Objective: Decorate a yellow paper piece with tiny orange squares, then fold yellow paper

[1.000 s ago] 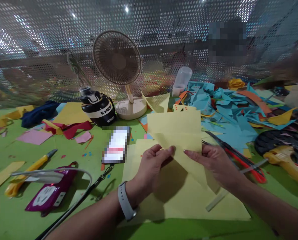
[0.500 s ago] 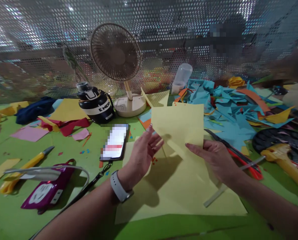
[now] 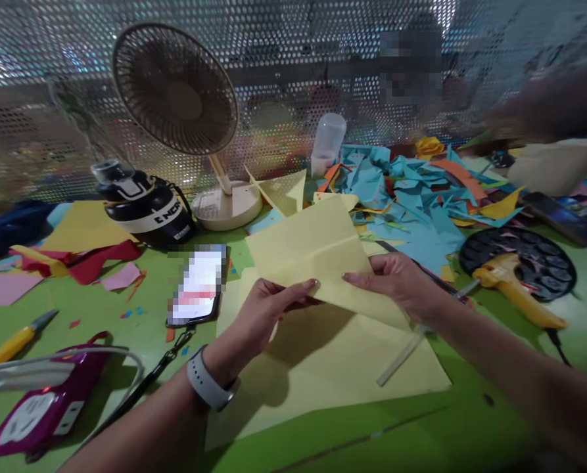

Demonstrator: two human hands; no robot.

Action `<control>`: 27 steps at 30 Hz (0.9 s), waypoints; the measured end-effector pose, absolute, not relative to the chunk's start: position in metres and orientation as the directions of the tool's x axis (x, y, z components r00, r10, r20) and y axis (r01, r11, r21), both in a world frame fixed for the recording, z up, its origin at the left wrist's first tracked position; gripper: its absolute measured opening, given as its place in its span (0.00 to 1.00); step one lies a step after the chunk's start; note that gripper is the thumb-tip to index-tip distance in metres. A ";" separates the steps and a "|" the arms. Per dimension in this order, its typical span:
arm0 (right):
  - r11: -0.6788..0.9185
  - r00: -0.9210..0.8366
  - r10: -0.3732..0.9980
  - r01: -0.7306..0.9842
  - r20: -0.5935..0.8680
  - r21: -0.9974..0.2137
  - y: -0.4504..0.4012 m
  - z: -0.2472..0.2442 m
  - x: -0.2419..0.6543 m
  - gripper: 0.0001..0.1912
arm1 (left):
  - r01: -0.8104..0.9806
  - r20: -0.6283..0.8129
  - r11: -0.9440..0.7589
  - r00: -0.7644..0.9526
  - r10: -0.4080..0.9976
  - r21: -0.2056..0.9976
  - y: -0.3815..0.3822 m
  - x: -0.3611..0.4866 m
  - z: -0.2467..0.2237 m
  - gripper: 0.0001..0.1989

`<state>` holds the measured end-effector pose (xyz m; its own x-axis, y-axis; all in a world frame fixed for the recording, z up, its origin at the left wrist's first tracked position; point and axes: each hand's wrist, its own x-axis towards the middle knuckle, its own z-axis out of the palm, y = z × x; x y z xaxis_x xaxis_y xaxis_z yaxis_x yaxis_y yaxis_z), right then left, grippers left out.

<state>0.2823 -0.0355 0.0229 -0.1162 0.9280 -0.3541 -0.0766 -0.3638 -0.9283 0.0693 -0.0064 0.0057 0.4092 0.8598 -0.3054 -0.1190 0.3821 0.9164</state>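
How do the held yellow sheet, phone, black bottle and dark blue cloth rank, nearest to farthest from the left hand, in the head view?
1. Yellow sheet, in the left hand
2. Phone, left of that hand
3. Black bottle, back left
4. Dark blue cloth, far left edge

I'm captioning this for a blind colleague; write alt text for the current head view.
The left hand and right hand hold a yellow sheet above larger yellow paper on a green table. Beyond are a fan and blue scraps.

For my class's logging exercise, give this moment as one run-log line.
left hand: holds creased yellow rectangular paper sheet; right hand: holds same sheet; below: larger yellow paper sheet, green tabletop
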 end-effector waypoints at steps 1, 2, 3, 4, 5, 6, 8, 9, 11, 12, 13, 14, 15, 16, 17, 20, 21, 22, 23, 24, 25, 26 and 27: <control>-0.333 -0.083 0.941 -0.075 -0.327 -0.940 -0.033 0.024 0.285 0.10 | -0.129 -0.314 0.382 0.370 0.875 0.915 -0.007 0.070 0.005 0.07; -0.278 -0.016 0.961 -0.092 -0.277 -0.956 -0.029 0.025 0.288 0.08 | -0.159 -0.322 0.388 0.328 0.888 0.908 -0.007 0.071 0.003 0.08; -0.194 0.083 0.975 -0.137 -0.207 -0.971 -0.025 0.026 0.291 0.06 | -0.215 -0.321 0.387 0.285 0.903 0.897 -0.006 0.071 0.002 0.08; -0.096 0.203 0.969 -0.216 -0.141 -0.972 -0.022 0.027 0.293 0.05 | -0.289 -0.311 0.375 0.244 0.919 0.881 -0.006 0.071 0.001 0.07; 0.000 0.317 0.943 -0.311 -0.104 -0.950 -0.019 0.029 0.295 0.04 | -0.370 -0.291 0.350 0.206 0.934 0.861 -0.005 0.072 0.000 0.06; 0.074 0.400 0.911 -0.404 -0.103 -0.912 -0.017 0.030 0.296 0.03 | -0.443 -0.264 0.314 0.172 0.949 0.840 -0.005 0.073 0.000 0.05; 0.108 0.441 0.881 -0.542 -0.172 -0.833 -0.017 0.034 0.293 0.05 | -0.543 -0.202 0.236 0.122 0.972 0.806 -0.006 0.075 0.001 0.04; 0.072 0.399 0.891 -0.593 -0.214 -0.802 -0.019 0.036 0.289 0.07 | -0.568 -0.175 0.205 0.108 0.979 0.797 -0.007 0.077 0.002 0.03; -0.008 0.278 0.928 -0.652 -0.249 -0.758 -0.027 0.039 0.277 0.11 | -0.595 -0.120 0.152 0.092 0.988 0.789 -0.009 0.081 0.007 0.03; -0.029 0.216 0.947 -0.678 -0.237 -0.734 -0.032 0.040 0.269 0.12 | -0.604 -0.095 0.128 0.088 0.992 0.786 -0.010 0.084 0.009 0.04; -0.041 0.160 0.964 -0.697 -0.211 -0.716 -0.037 0.040 0.261 0.13 | -0.613 -0.070 0.108 0.085 0.994 0.783 -0.011 0.086 0.012 0.06; -0.047 0.114 0.977 -0.705 -0.179 -0.708 -0.041 0.040 0.253 0.13 | -0.620 -0.049 0.088 0.080 0.996 0.780 -0.012 0.089 0.015 0.07; -0.051 0.079 0.986 -0.700 -0.148 -0.713 -0.044 0.039 0.245 0.13 | -0.623 -0.033 0.072 0.074 0.997 0.779 -0.014 0.093 0.017 0.09; -0.060 0.048 0.991 -0.689 -0.128 -0.722 -0.047 0.038 0.236 0.11 | -0.620 -0.021 0.058 0.066 0.998 0.782 -0.016 0.096 0.018 0.10; -0.068 0.024 0.993 -0.676 -0.115 -0.734 -0.048 0.036 0.228 0.09 | -0.614 -0.009 0.045 0.061 0.998 0.788 -0.018 0.100 0.019 0.11; -0.033 0.005 0.999 -0.673 -0.049 -0.739 -0.048 0.033 0.208 0.04 | -0.594 0.040 0.005 0.062 0.997 0.805 -0.025 0.111 0.020 0.14; -0.006 0.012 1.000 -0.688 -0.020 -0.726 -0.047 0.032 0.203 0.04 | -0.589 0.054 -0.002 0.070 0.996 0.808 -0.027 0.114 0.020 0.14; 0.017 0.021 1.000 -0.704 0.004 -0.710 -0.045 0.032 0.199 0.04 | -0.588 0.064 -0.007 0.076 0.995 0.809 -0.029 0.116 0.021 0.14; 0.032 0.029 0.999 -0.716 0.015 -0.697 -0.044 0.032 0.197 0.04 | -0.588 0.068 -0.008 0.081 0.994 0.809 -0.031 0.118 0.021 0.13; 0.041 0.043 0.999 -0.724 0.014 -0.688 -0.044 0.033 0.196 0.04 | -0.590 0.067 -0.007 0.080 0.995 0.808 -0.033 0.118 0.021 0.14; 0.043 0.060 0.998 -0.727 -0.001 -0.685 -0.043 0.033 0.196 0.04 | -0.592 0.062 -0.005 0.076 0.995 0.806 -0.034 0.118 0.021 0.14; 0.040 0.078 0.997 -0.727 -0.024 -0.685 -0.043 0.034 0.197 0.04 | -0.594 0.053 -0.001 0.069 0.996 0.804 -0.035 0.117 0.022 0.16; 0.035 0.095 0.994 -0.725 -0.049 -0.688 -0.043 0.034 0.200 0.05 | -0.595 0.043 0.001 0.060 0.997 0.804 -0.036 0.115 0.022 0.17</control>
